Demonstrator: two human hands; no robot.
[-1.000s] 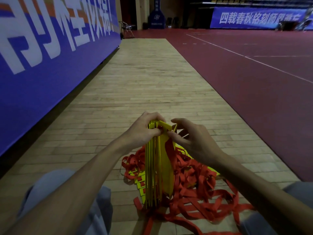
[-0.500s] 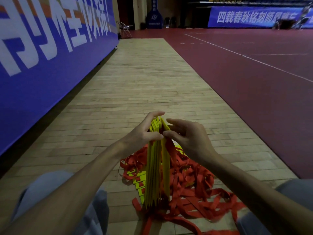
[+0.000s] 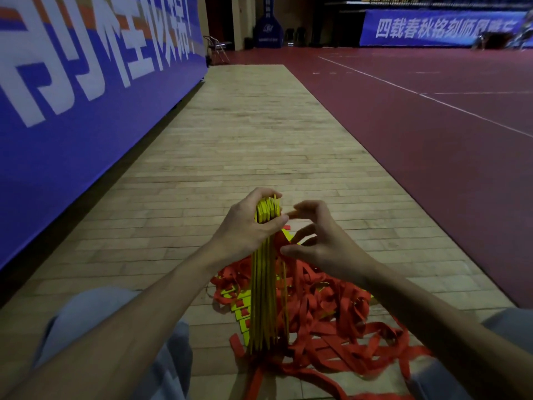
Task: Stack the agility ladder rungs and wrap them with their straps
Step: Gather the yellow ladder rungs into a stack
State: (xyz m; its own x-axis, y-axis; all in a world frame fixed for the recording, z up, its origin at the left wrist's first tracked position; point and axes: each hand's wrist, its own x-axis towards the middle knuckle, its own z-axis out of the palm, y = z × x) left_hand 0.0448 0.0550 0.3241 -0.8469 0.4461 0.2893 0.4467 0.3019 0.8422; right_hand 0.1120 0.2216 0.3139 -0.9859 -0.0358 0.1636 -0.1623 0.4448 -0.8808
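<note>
A blue banner (image 3: 72,111) with large white characters runs along the left side, from near to far. Beside it a strip of pale wooden floor (image 3: 259,140) stretches away, with a folding chair (image 3: 217,49) at its far end. At the near left a knee in light grey trousers (image 3: 101,313) rests on the boards.

At the near centre a stack of yellow rungs (image 3: 266,284) stands upright on end on the wood. The left hand (image 3: 248,229) grips the stack's top, fingers curled over the far edge and thumb pressed across the near side. A few loose rungs (image 3: 242,310) lie flat on the floor just left of the stack's foot, partly under the webbing.

Just right of the stack's top is the right hand (image 3: 320,241), its fingers loosely bent and spread with nothing visible in its grasp; its index fingertip meets the left thumb. Below it the red straps (image 3: 331,321) lie in a tangled heap around the stack's base, spreading mostly right.

Farther right is a dark red court surface (image 3: 432,140) with white lines, and a second banner (image 3: 441,27) at the far end.
</note>
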